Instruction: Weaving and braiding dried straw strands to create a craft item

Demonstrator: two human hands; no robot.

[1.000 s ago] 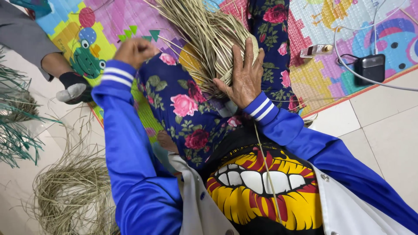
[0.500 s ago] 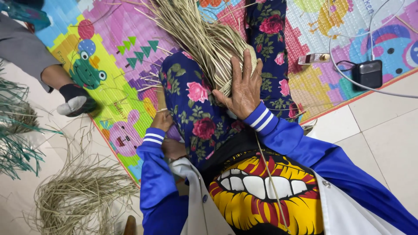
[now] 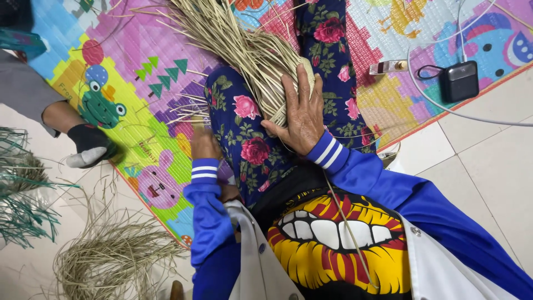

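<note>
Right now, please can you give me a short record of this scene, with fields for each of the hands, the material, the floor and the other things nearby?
Right hand: pressed flat on the bundle of pale dry straw strands that lies on the floral-trousered knee
Left hand: low beside the knee, at loose strands on the colourful cartoon play mat; grip unclear
Floor: white tiles
Nearby: loose straw pile; green strands; black box with white cable; another person's socked foot

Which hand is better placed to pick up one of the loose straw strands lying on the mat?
Left. The left hand hangs beside the loose strands on the play mat. The right hand presses flat on the straw bundle.
</note>
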